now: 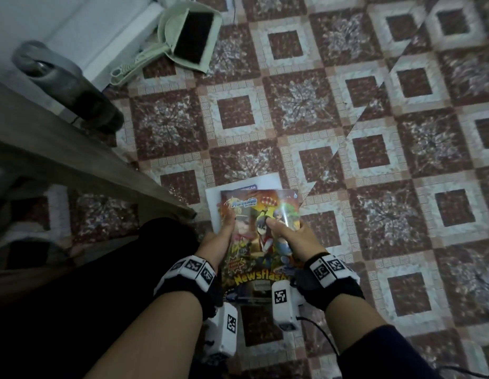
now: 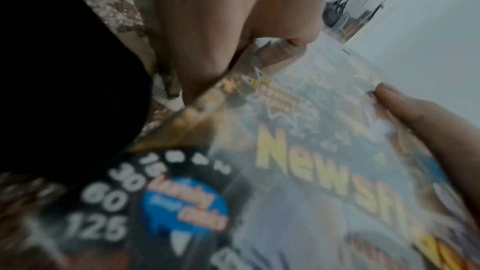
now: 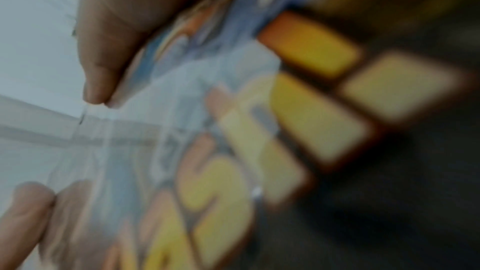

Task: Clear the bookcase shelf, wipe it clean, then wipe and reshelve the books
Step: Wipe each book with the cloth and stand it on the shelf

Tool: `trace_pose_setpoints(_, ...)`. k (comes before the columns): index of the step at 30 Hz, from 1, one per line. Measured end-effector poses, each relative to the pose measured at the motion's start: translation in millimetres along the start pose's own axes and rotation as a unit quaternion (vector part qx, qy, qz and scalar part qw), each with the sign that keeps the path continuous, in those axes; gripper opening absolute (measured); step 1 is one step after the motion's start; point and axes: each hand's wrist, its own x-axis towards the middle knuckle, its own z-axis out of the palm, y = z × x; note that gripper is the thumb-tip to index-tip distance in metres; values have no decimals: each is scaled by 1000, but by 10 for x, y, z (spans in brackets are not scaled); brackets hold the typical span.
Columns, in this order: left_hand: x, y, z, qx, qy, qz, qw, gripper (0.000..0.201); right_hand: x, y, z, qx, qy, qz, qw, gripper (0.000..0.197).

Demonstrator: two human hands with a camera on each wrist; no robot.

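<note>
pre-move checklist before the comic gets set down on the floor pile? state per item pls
1. Left hand grips the glossy colourful comic book at its left edge: ok.
2. Right hand grips its right edge, thumb on the cover: ok.
3. White paper book lies flat on the patterned tile floor under the comic: ok.
4. Comic wiped: cannot tell; no cloth in view.
5. Grey wooden shelf edge clear of the comic: ok.
6. Green dustpan with brush well away: ok.

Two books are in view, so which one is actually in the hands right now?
The colourful comic book with "Newsflash" on its cover: the left hand and right hand grip its side edges. The white book lies on the floor tiles beneath it, untouched.
</note>
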Motion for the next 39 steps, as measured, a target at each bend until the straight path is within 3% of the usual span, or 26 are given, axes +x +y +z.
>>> trace_pose_setpoints(3, -560, 409, 91, 28, 27, 81, 996, 130, -254, -206, -118, 41, 15, -30, 999, 38)
trace_pose_setpoints(6, -966, 667, 139, 53, 45, 132, 989, 102, -534, -512, -225, 66, 23, -77, 995, 47)
trace_pose_setpoints(10, -1467, 878, 92, 51, 45, 184, 981, 115, -912, -937, -324, 66, 13, -152, 986, 52)
trace_pose_setpoints(13, -1892, 1011, 26, 42, 66, 218, 973, 108, -1240, -1235, -365, 59, 11, -202, 978, 82)
trace_pose_setpoints(18, -2664, 1154, -150, 18, 60, 329, 942, 88, -1933, -1677, -394, 58, 4, -289, 956, 89)
trace_pose_setpoints(20, -2949, 1187, -236, 6, 54, 362, 931, 89, -2271, -1831, -397, 53, -2, -323, 945, 85)
trace_pose_setpoints(23, -3267, 1192, -393, -10, 51, 391, 919, 127, -2818, -2005, -405, 49, -14, -368, 928, 84)
trace_pose_setpoints(25, -3603, 1105, -527, -28, 55, 428, 901, 135, -3220, -2073, -358, 44, -50, -397, 915, 76)
trace_pose_setpoints(27, -4038, 948, -714, -51, 57, 466, 881, 130, -3576, -2113, -269, 38, -99, -426, 899, 59)
trace_pose_setpoints(29, -4279, 790, -938, -67, 78, 504, 857, 107, -3899, -2132, -125, 27, -144, -447, 883, 53)
trace_pose_setpoints(35, -4586, 239, -1794, -168, 76, 489, 853, 77, -4387, -2252, 699, -47, -259, -430, 864, 39)
trace_pose_setpoints(39, -4375, -38, -2483, -226, 118, 423, 870, 64, -4213, -2377, 1584, -107, -338, -356, 865, 58)
